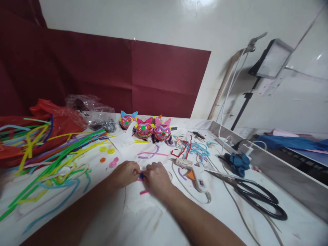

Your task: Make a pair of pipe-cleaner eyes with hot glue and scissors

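Observation:
My left hand (128,173) and my right hand (156,179) meet low over the middle of the white table, both closed in a pinch. Between their fingertips shows a small blue-and-pink piece (141,176), mostly hidden by the fingers; it looks like bits of pipe cleaner. Just below it lies a short pink pipe cleaner (144,192). Right of my right hand rests a white hot glue gun (197,179) with an orange trigger. Beyond my hands are a purple pipe cleaner (150,155) and several round felt-like discs, among them a pink one (113,164).
Several colourful cat-faced figures (145,130) stand at the back. Loose pipe cleaners (61,160) and a red plastic bag (58,118) fill the left. Black-handled scissors (256,194), a power cord (237,208) and a blue fabric bundle (238,163) lie right, near the raised table edge (271,177).

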{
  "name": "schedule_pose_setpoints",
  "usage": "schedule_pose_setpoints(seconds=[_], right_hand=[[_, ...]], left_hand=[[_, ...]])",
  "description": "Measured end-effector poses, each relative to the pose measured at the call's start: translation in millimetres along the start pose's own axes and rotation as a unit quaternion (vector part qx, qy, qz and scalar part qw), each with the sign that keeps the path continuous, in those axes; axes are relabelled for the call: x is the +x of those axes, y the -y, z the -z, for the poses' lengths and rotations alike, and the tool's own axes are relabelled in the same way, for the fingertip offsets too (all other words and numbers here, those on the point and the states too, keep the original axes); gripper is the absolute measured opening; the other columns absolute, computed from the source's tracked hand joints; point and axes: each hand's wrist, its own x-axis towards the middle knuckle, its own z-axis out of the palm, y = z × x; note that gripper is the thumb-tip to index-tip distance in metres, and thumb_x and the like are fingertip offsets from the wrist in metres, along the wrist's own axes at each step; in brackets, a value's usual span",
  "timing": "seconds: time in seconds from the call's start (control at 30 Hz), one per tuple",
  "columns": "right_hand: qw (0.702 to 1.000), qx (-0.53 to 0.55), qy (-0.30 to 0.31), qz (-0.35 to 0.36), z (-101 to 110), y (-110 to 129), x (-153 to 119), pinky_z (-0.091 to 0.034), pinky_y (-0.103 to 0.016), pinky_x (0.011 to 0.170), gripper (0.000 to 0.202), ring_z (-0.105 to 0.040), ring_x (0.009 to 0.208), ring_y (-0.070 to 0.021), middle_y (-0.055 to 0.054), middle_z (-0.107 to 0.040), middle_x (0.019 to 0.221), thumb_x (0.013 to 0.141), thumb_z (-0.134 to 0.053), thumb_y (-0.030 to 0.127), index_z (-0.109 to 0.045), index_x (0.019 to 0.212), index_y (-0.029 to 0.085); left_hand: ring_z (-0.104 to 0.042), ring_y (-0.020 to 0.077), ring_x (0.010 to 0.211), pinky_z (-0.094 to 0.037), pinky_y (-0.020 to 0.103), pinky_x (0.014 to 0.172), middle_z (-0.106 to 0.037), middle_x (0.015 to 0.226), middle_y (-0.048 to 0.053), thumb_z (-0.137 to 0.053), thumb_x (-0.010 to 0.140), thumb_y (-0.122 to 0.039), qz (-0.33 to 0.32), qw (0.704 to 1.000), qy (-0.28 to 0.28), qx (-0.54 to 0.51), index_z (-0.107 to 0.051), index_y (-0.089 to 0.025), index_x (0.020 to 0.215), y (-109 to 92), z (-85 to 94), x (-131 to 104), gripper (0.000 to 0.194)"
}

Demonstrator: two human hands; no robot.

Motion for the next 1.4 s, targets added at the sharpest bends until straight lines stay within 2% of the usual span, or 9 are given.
schedule_pose_setpoints(seconds=[0.63, 0.97, 1.1, 1.2, 1.4], right_hand=[[1.000, -0.001, 0.014, 0.002, 0.6, 0.1, -0.1, -0.037, -0.038, 0.083, 0.023, -0.062, 0.098, -0.0239, -0.008, -0.073, 0.095, 0.095, -0.053, 0.020, -0.076, 0.093, 0.015], [1.000, -0.001, 0.018, -0.001, -0.1, 1.0, 0.0, -0.036, -0.037, 0.082, 0.020, -0.061, 0.096, -0.0236, -0.009, -0.072, 0.093, 0.094, -0.056, 0.019, -0.075, 0.090, 0.015], [1.000, 0.003, 0.012, -0.008, -0.8, 1.3, -1.1, -0.036, -0.037, 0.081, 0.020, -0.061, 0.096, -0.0237, -0.009, -0.072, 0.094, 0.094, -0.056, 0.020, -0.075, 0.089, 0.015], [1.000, 0.000, 0.007, -0.011, -2.2, 1.8, -2.5, -0.036, -0.037, 0.079, 0.019, -0.061, 0.094, -0.0236, -0.008, -0.072, 0.093, 0.093, -0.056, 0.019, -0.075, 0.089, 0.014], [0.999, -0.003, -0.042, -0.006, -10.4, 1.1, -4.4, -0.034, -0.036, 0.076, 0.017, -0.061, 0.088, -0.0223, -0.007, -0.071, 0.087, 0.092, -0.058, 0.019, -0.074, 0.084, 0.015]], left_hand=[[-0.059, 0.0151, 0.067, -0.036, 0.026, 0.062, -0.068, 0.071, 0.002, -0.048, 0.071, -0.006, 0.011, 0.998, 0.024, 0.048, -0.059, -0.018, 0.059, -5.8, 1.0, -2.0, 0.020], [-0.054, 0.0136, 0.062, -0.033, 0.026, 0.060, -0.064, 0.065, 0.000, -0.048, 0.070, -0.006, 0.003, 0.999, -0.005, 0.041, -0.058, -0.018, 0.057, 4.4, -6.8, -2.2, 0.020], [-0.056, 0.0140, 0.065, -0.034, 0.026, 0.062, -0.066, 0.070, 0.001, -0.049, 0.071, -0.005, 0.013, 0.999, 0.005, 0.034, -0.059, -0.018, 0.059, 1.4, -4.6, -3.1, 0.020], [-0.053, 0.0138, 0.064, -0.032, 0.027, 0.062, -0.063, 0.067, 0.000, -0.049, 0.071, -0.006, 0.017, 0.999, 0.018, 0.042, -0.054, -0.018, 0.056, -2.8, -1.6, -4.1, 0.020], [-0.048, 0.0123, 0.062, -0.028, 0.028, 0.061, -0.056, 0.064, -0.001, -0.047, 0.073, -0.007, 0.021, 0.998, 0.019, 0.060, -0.047, -0.018, 0.055, -8.3, 2.0, -5.5, 0.021]])
